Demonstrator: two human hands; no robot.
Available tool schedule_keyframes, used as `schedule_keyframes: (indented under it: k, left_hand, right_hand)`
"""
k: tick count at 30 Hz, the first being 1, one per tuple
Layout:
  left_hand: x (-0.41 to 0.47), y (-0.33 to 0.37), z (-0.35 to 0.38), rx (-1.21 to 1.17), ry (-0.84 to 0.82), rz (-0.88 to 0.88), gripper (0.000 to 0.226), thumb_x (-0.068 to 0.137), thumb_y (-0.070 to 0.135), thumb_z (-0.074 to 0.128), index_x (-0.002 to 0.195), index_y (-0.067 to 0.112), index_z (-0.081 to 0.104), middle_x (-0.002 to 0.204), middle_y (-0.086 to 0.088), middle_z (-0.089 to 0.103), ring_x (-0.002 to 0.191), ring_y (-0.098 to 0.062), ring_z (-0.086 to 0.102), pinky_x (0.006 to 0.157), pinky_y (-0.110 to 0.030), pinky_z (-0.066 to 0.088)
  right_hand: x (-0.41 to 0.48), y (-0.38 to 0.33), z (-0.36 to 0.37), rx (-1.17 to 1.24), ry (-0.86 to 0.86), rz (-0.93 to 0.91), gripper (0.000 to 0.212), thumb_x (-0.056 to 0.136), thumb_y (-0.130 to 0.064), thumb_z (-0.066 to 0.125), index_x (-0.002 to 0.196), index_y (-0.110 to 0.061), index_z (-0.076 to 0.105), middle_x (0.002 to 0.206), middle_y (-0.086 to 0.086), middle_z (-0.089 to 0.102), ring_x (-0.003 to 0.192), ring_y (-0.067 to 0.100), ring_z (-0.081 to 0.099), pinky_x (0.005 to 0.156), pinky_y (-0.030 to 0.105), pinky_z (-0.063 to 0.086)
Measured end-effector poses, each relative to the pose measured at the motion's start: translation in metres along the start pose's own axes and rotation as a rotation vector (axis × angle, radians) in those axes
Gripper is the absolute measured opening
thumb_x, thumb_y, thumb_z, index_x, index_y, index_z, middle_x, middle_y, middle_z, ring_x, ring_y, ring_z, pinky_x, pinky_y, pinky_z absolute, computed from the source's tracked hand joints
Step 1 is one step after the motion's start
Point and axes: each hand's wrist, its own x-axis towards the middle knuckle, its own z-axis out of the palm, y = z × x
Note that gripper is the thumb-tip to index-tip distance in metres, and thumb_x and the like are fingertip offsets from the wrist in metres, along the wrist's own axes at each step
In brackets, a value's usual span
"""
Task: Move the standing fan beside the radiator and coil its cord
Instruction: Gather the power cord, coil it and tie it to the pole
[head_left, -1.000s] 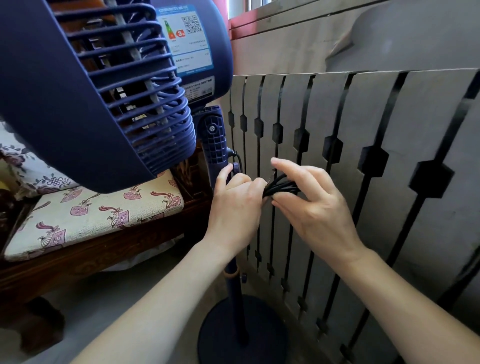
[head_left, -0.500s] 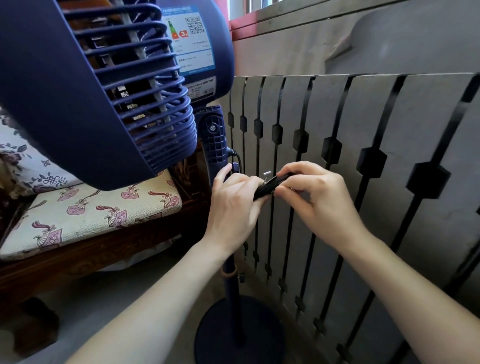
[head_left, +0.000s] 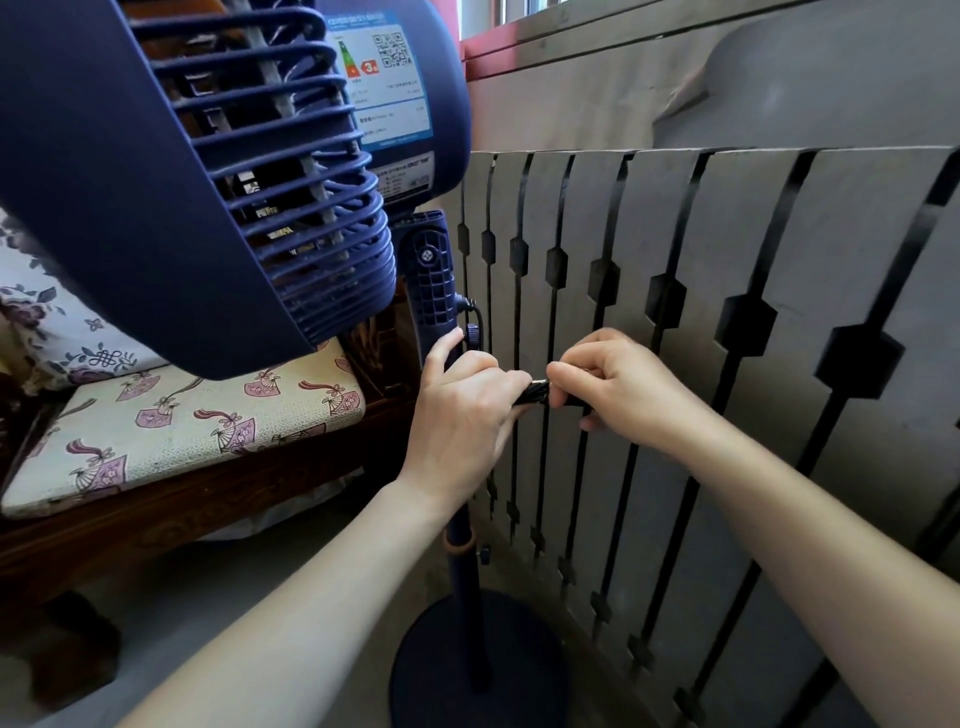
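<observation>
The navy standing fan (head_left: 171, 187) stands right next to the grey slatted radiator cover (head_left: 727, 364), its round base (head_left: 478, 670) on the floor against the cover's foot. A black bundled cord (head_left: 535, 393) sits at pole height, just below the fan's neck. My left hand (head_left: 462, 415) is closed around the pole and one end of the bundle. My right hand (head_left: 618, 387) is closed on the other end, fingers curled over it. Most of the cord is hidden inside both fists; a short stretch runs from the neck socket (head_left: 470, 306) down to my left hand.
A wooden bench with a patterned cushion (head_left: 182, 421) stands left of the fan, its dark frame close to the pole. A floral pillow (head_left: 47, 322) lies at far left. Above the radiator cover runs a windowsill (head_left: 571, 36). Bare floor (head_left: 260, 571) shows under my left arm.
My right hand went from open fingers pinching the cord loops to a fist curled over them, pressed close to my left hand. The left hand stayed on the pole. The fan has not moved.
</observation>
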Motion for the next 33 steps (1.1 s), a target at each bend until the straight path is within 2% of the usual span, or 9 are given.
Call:
schedule_keyframes:
  k: [2, 5, 6, 9, 12, 13, 17, 26, 33]
  left_hand:
    - [-0.001, 0.000, 0.003, 0.061, 0.022, 0.015, 0.008, 0.086, 0.014, 0.064, 0.084, 0.014, 0.072, 0.064, 0.001, 0.062, 0.081, -0.020, 0.063, 0.112, -0.046, 0.029]
    - [-0.003, -0.001, 0.006, 0.147, 0.066, 0.038, 0.011, 0.086, 0.009, 0.064, 0.079, 0.014, 0.071, 0.059, 0.002, 0.059, 0.077, -0.019, 0.062, 0.112, -0.048, 0.030]
    - [-0.004, -0.002, 0.007, 0.171, 0.078, 0.043, 0.014, 0.087, 0.008, 0.062, 0.078, 0.014, 0.070, 0.058, 0.002, 0.058, 0.076, -0.019, 0.062, 0.112, -0.048, 0.030]
    - [-0.004, -0.002, 0.010, 0.234, 0.102, 0.054, 0.020, 0.088, 0.004, 0.056, 0.076, 0.014, 0.068, 0.057, 0.002, 0.057, 0.075, -0.018, 0.062, 0.112, -0.048, 0.031]
    - [-0.005, -0.004, 0.013, 0.271, 0.104, 0.062, 0.020, 0.087, 0.004, 0.058, 0.074, 0.016, 0.067, 0.055, 0.004, 0.055, 0.075, -0.017, 0.061, 0.113, -0.049, 0.030]
    - [-0.005, -0.004, 0.013, 0.278, 0.104, 0.061, 0.021, 0.087, 0.004, 0.059, 0.074, 0.017, 0.067, 0.055, 0.004, 0.054, 0.075, -0.017, 0.061, 0.113, -0.049, 0.029]
    - [-0.005, -0.005, 0.014, 0.263, 0.097, 0.063, 0.021, 0.088, 0.005, 0.059, 0.073, 0.016, 0.067, 0.055, 0.004, 0.055, 0.076, -0.017, 0.061, 0.114, -0.050, 0.027]
    - [-0.002, 0.004, 0.008, 0.072, 0.063, -0.056, 0.007, 0.082, 0.017, 0.069, 0.078, 0.013, 0.073, 0.060, 0.001, 0.062, 0.079, -0.019, 0.064, 0.111, -0.049, 0.033]
    - [0.002, 0.010, 0.002, -0.058, 0.020, -0.166, 0.021, 0.086, 0.026, 0.057, 0.079, 0.012, 0.071, 0.063, 0.001, 0.064, 0.082, -0.020, 0.062, 0.113, -0.042, 0.025]
  right_hand:
    - [0.005, -0.005, -0.002, -0.021, -0.068, 0.067, 0.035, 0.093, -0.028, 0.054, 0.063, -0.016, 0.068, 0.085, 0.005, 0.061, 0.075, 0.022, 0.065, 0.071, 0.037, 0.059]
    - [0.010, -0.016, -0.005, -0.136, -0.131, 0.090, 0.036, 0.092, -0.028, 0.056, 0.057, -0.020, 0.065, 0.061, -0.003, 0.052, 0.054, 0.011, 0.049, 0.044, 0.007, 0.039]
    - [0.011, -0.019, -0.005, -0.171, -0.144, 0.102, 0.035, 0.092, -0.028, 0.057, 0.058, -0.020, 0.066, 0.057, -0.006, 0.048, 0.051, 0.008, 0.043, 0.039, 0.006, 0.033]
    - [0.013, -0.025, -0.007, -0.239, -0.168, 0.120, 0.031, 0.091, -0.031, 0.057, 0.064, -0.021, 0.069, 0.062, -0.008, 0.049, 0.056, 0.007, 0.045, 0.039, 0.009, 0.031]
    - [0.014, -0.024, -0.004, -0.363, -0.133, 0.109, 0.027, 0.088, -0.039, 0.059, 0.072, -0.024, 0.076, 0.095, -0.002, 0.052, 0.094, 0.014, 0.049, 0.074, 0.025, 0.047]
    - [0.014, -0.023, -0.003, -0.387, -0.115, 0.108, 0.026, 0.086, -0.041, 0.060, 0.073, -0.025, 0.076, 0.096, -0.002, 0.053, 0.094, 0.015, 0.049, 0.075, 0.029, 0.048]
    - [0.012, -0.023, 0.000, -0.326, -0.099, 0.109, 0.027, 0.082, -0.040, 0.066, 0.065, -0.021, 0.072, 0.061, -0.005, 0.059, 0.055, 0.008, 0.049, 0.048, 0.022, 0.035]
    - [0.001, -0.027, 0.007, -0.475, 0.127, -0.132, 0.014, 0.078, -0.024, 0.069, 0.065, -0.023, 0.064, 0.073, -0.001, 0.068, 0.070, 0.019, 0.065, 0.063, 0.028, 0.054]
    - [-0.005, -0.015, 0.008, -0.542, 0.191, -0.466, 0.008, 0.075, -0.007, 0.067, 0.076, -0.013, 0.072, 0.076, 0.001, 0.067, 0.065, 0.019, 0.061, 0.057, 0.023, 0.046]
